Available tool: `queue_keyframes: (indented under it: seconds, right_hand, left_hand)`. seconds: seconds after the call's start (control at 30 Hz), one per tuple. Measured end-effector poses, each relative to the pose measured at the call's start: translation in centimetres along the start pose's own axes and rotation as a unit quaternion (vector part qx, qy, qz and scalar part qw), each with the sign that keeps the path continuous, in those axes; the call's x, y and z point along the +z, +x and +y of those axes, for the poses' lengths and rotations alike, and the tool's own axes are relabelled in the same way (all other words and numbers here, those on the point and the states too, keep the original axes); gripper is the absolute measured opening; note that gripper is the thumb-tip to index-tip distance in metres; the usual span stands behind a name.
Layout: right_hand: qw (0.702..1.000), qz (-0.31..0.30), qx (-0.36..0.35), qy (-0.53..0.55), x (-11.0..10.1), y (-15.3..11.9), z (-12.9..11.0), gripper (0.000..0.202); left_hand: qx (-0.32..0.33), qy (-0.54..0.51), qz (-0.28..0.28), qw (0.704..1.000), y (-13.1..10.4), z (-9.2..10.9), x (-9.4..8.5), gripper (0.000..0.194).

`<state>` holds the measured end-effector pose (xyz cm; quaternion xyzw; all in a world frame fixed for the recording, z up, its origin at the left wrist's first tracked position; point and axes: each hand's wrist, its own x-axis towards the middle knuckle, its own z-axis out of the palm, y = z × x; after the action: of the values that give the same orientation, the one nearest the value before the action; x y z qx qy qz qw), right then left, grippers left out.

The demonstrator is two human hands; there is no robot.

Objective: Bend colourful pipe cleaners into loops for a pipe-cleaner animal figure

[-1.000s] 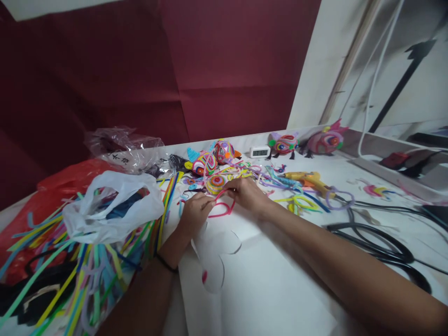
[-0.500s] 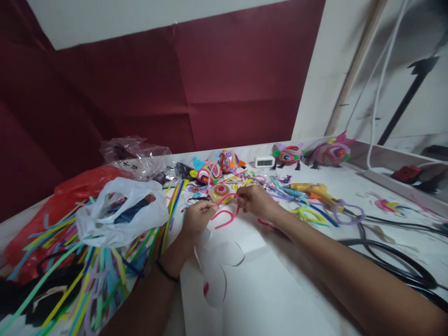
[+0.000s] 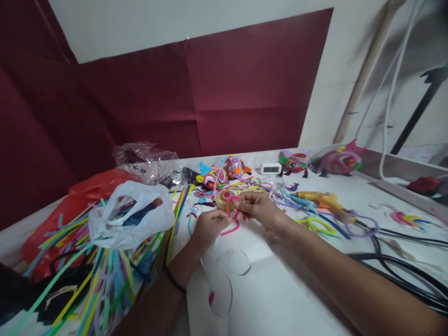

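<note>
a strand (image 3: 232, 230) sits between the left hand (image 3: 211, 227) and right hand (image 3: 259, 208), near the far end of a sheet of paper (image 3: 269, 289) stretching to six o'clock. from the hands, a carrier bag (image 3: 105, 228) lies at nine over pipe cleaners (image 3: 112, 280) fanning toward eight, with a second bag (image 3: 94, 183) behind it at ten. three figures (image 3: 212, 179) cluster toward twelve, a timer (image 3: 270, 168) at one, two more figures (image 3: 341, 162) at two, a glue gun (image 3: 320, 200) near three, a cable (image 3: 402, 275) at four.

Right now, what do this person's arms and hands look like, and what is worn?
The bare, ungloved left hand has a thin black band around its wrist; the bare, ungloved right hand has none in view. No sleeves show.
</note>
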<state>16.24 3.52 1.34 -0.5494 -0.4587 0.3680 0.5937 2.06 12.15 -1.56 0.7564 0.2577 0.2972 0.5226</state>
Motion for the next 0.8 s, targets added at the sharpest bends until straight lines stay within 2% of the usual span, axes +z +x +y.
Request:
queue_keyframes:
  seconds: [0.13, 0.5, 0.8]
  right_hand:
    - [0.999, 0.016, -0.009, 0.047, 0.4, 0.0, 0.2, 0.039]
    - [0.997, 0.032, -0.019, 0.065, 0.7, 0.0, 0.7, 0.035]
    - [0.998, 0.017, -0.026, 0.060, 1.2, 0.2, 1.4, 0.033]
  left_hand:
    - [-0.024, -0.016, -0.011, 1.000, -0.2, 0.3, 0.3, 0.020]
    - [-0.070, -0.044, -0.017, 0.996, -0.5, 0.7, 0.4, 0.022]
    - [-0.063, -0.077, -0.018, 0.995, -0.4, 0.9, 0.2, 0.022]
